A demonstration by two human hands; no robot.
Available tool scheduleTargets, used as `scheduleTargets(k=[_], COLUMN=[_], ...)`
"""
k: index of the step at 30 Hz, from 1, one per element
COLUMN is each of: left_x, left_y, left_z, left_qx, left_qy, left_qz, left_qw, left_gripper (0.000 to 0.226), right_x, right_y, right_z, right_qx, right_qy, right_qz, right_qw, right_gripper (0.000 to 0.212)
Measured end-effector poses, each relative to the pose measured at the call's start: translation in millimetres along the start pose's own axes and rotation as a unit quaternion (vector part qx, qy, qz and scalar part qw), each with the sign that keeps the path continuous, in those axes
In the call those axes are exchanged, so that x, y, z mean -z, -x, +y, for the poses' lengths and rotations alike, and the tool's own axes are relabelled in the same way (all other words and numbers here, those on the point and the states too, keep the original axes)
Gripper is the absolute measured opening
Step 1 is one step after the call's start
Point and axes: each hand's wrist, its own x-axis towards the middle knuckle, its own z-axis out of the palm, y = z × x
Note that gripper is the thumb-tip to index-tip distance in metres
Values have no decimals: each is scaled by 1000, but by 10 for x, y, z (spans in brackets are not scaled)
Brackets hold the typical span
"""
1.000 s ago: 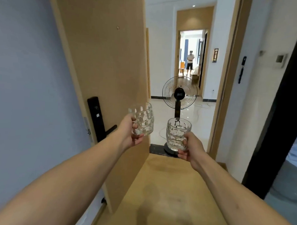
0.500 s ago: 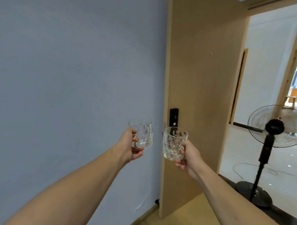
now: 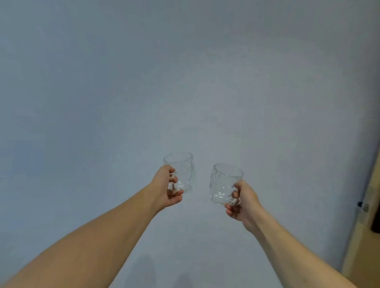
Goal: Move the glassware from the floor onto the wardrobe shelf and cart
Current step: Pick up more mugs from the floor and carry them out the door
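- Pretty much the whole view is a plain pale blue-grey wall, flat and evenly lit, a bit darker toward the top right corner.
- Far right edge: a strip of light wooden door, running at a slant from top to bottom. There's a small dark and metal bit on its edge, probably a latch, but it's too small and blurry to be sure. A dark patch sits just right of that, cut off by the frame.
- Both bare forearms reach up from the bottom corners toward the middle.
- left hand has its fingers curled round the handle of the left glass mug, thumb up top. The mug is up in the air in front of the wall, tipped a little to the right.
- right hand grips the handle of the right glass mug the same way, fingers hooked through. This one sits slightly lower, rim up, roughly upright.
- The two mugs are near each other but not touching; wall shows between them.
- Both are clear dimpled glass, so against the pale wall the outlines wash out and the pattern is hard to read. Handles are mostly covered by fingers.
- Two faint soft shadows on the wall near the bottom centre.
- No floor, shelf or cart in frame here.
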Motion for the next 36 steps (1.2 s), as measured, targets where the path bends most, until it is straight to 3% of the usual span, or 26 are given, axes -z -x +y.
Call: scheduleTargets(k=[9,17,26,36], left_x=[2736,4601,6109,7632], left_y=[593,1235,1824,1915], left_z=[493,589,485,846], left_qx=[-40,-50,-50,-4], left_qy=[38,77,127,145], left_qz=[164,326,461,576], left_qw=[985,941,877,804], left_gripper=[22,26,25,26], right_x=[-2699,-4593,-6442,-8278], right_y=[494,1166,1831,2084], right_z=[656,1294,1987,2599], right_qx=[-40,-93,-143,-179], right_qy=[25,86,131,189], right_qz=[-172,-317,-468,-604], right_qw=[984,940,862,753], right_gripper=[28,28,32,37])
